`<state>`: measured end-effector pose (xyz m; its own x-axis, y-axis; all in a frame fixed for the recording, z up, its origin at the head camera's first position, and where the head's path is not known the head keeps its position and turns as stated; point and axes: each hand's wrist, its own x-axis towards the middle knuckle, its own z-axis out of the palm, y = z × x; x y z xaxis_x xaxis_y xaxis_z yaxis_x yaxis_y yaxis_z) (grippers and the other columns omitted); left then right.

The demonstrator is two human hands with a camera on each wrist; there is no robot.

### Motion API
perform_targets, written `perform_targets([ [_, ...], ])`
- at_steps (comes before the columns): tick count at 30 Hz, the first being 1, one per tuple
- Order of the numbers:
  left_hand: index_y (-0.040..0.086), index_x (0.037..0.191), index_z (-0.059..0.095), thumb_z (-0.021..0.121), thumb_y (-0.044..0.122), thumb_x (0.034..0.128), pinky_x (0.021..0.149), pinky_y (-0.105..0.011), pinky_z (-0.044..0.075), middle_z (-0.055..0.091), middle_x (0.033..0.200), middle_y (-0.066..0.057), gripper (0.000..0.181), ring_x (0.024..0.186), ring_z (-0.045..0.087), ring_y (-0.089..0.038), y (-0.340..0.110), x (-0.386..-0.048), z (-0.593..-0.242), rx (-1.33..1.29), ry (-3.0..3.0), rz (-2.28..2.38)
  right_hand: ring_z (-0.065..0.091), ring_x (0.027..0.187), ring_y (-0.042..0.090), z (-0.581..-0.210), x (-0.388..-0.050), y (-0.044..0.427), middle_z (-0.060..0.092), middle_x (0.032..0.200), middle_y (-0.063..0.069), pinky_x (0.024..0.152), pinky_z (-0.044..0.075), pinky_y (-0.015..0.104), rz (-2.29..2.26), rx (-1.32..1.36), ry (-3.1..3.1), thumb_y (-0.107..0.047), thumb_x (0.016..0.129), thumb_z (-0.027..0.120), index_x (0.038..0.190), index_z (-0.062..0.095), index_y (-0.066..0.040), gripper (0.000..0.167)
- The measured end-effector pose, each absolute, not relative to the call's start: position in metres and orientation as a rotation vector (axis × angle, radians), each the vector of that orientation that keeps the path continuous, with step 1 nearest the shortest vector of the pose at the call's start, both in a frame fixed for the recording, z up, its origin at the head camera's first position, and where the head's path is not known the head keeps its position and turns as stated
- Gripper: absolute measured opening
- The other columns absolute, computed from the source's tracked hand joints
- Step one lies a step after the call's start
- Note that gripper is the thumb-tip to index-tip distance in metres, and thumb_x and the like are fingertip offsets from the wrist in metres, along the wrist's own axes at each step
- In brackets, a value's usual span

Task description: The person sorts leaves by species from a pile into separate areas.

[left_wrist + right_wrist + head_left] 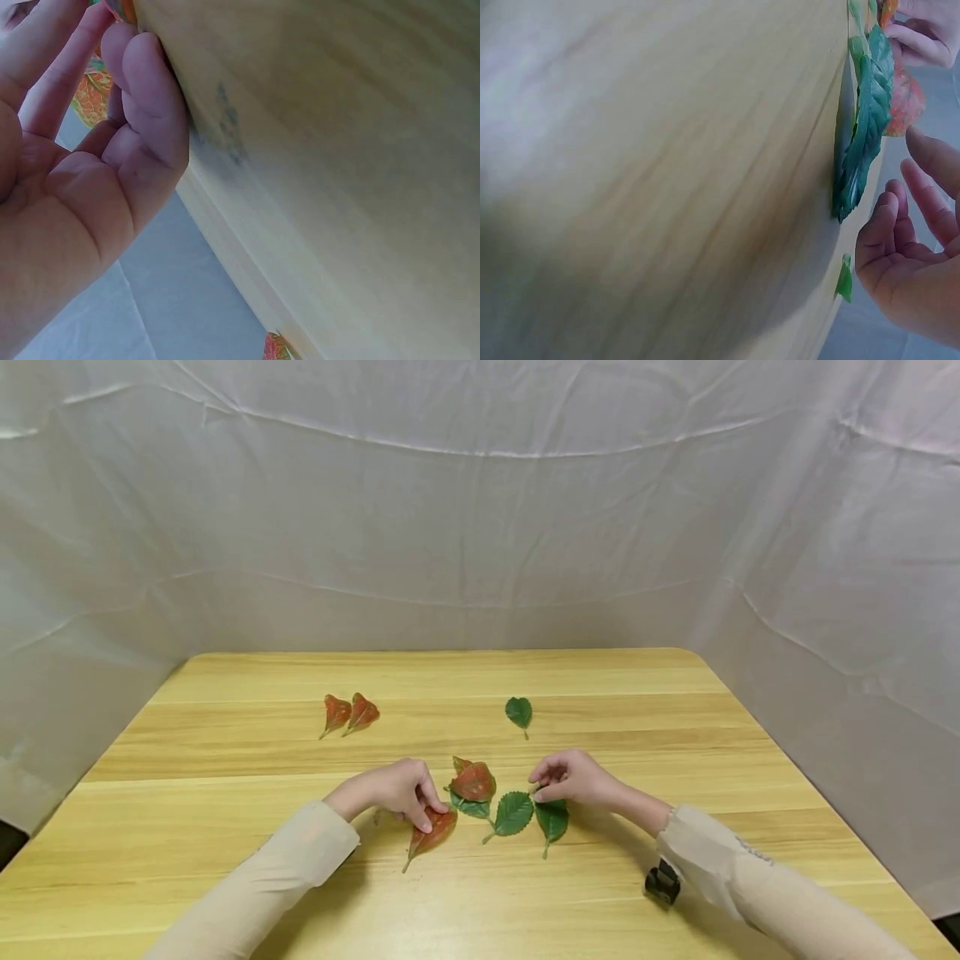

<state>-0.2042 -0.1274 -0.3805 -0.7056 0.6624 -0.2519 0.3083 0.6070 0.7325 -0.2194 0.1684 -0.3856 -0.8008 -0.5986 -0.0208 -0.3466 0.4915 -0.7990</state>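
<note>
My left hand (399,787) pinches a red leaf (438,837) between thumb and fingers, low over the table at centre left. Beside it, another red leaf (475,782) overlaps a green leaf (470,808). A serrated green leaf (513,814) lies to the right of that pair. My right hand (581,779) is over the upper end of a further green leaf (552,820). In the right wrist view its thumb and fingers stand apart, with nothing between them, near a green leaf (868,127). The left fingertips are partly cut off in the left wrist view.
Two red leaves (363,713) lie side by side toward the back left of the wooden table (225,743). A single green leaf (518,712) is at the back, right of centre. Pale cloth (480,527) hangs behind and along both sides.
</note>
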Motion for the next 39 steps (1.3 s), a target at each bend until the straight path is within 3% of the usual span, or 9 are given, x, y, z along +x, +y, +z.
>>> perform_targets([
  [13, 0.005, 0.089, 0.072, 0.075, -0.003, 0.0658, 0.036, -0.017, 0.033, 0.065, 0.063, -0.001, 0.024, 0.038, 0.036, -0.005, -0.126, -0.203, -0.378, 0.755, 2.332, 0.921, 0.055, 0.085, 0.019, -0.391, -0.218, 0.154, 0.061, 0.098, 0.007, 0.073, 0.046, 0.030, -1.094, -0.976, 2.402, -0.008, 0.074, 0.072, 0.099, 0.065, 0.001, 0.027],
  [26, 0.006, 0.088, 0.072, 0.076, -0.001, 0.0654, 0.035, -0.017, 0.033, 0.063, 0.061, 0.001, 0.024, 0.038, 0.037, -0.006, -0.126, -0.204, -0.381, 0.733, 2.342, 0.916, 0.052, 0.083, 0.016, -0.397, -0.222, 0.149, 0.058, 0.093, 0.000, 0.073, 0.045, 0.029, -0.983, -1.047, 2.426, -0.005, 0.069, 0.075, 0.095, 0.059, -0.004, 0.030],
  [33, 0.007, 0.088, 0.072, 0.076, -0.001, 0.0653, 0.036, -0.019, 0.034, 0.062, 0.059, 0.001, 0.024, 0.039, 0.038, -0.007, -0.126, -0.205, -0.382, 0.731, 2.351, 0.908, 0.050, 0.083, 0.016, -0.396, -0.222, 0.146, 0.055, 0.091, 0.000, 0.074, 0.044, 0.028, -0.902, -1.069, 2.448, -0.005, 0.069, 0.076, 0.106, 0.060, -0.001, 0.040],
  [39, 0.006, 0.088, 0.072, 0.076, -0.002, 0.0654, 0.036, -0.020, 0.035, 0.063, 0.060, 0.001, 0.024, 0.039, 0.039, -0.007, -0.125, -0.205, -0.381, 0.734, 2.352, 0.909, 0.049, 0.081, 0.014, -0.395, -0.221, 0.146, 0.054, 0.088, -0.002, 0.071, 0.044, 0.028, -0.858, -1.077, 2.470, -0.007, 0.069, 0.076, 0.095, 0.065, -0.006, 0.029],
])
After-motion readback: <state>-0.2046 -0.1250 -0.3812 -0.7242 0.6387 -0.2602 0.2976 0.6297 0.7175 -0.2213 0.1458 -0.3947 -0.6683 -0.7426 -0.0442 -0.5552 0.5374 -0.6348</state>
